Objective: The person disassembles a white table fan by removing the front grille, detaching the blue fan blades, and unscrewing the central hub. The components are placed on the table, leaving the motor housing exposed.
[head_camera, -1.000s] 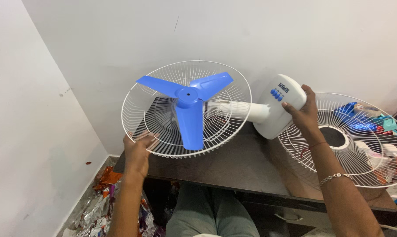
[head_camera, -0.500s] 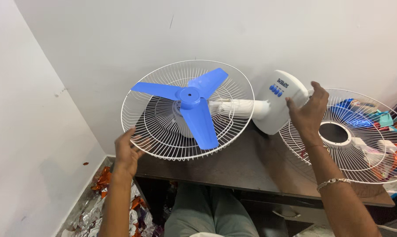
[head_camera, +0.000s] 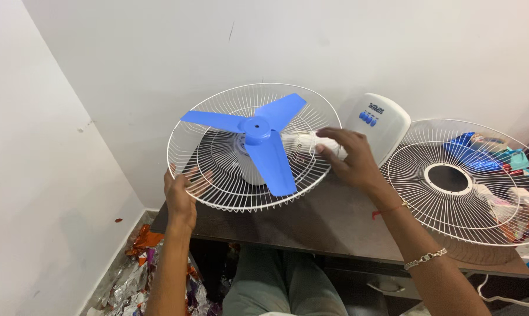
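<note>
Shiny wrappers (head_camera: pixel 137 270) litter the floor at the near left, below a dark table (head_camera: pixel 311 222). The left hand (head_camera: pixel 180 195) has its fingers curled around the near-left rim of the rear guard (head_camera: pixel 217 181), which tilts over the table's left part and carries the blue blade (head_camera: pixel 255 136). The right hand (head_camera: pixel 349 158) is wrapped around the white neck (head_camera: pixel 311 142) between guard and white base (head_camera: pixel 380 122); a loose front guard (head_camera: pixel 452 202) lies to the right, over coloured clutter (head_camera: pixel 504 158).

Small dark label (head_camera: pixel 377 109) above blue buttons (head_camera: pixel 367 118), white fan base (head_camera: pixel 387 126).
</note>
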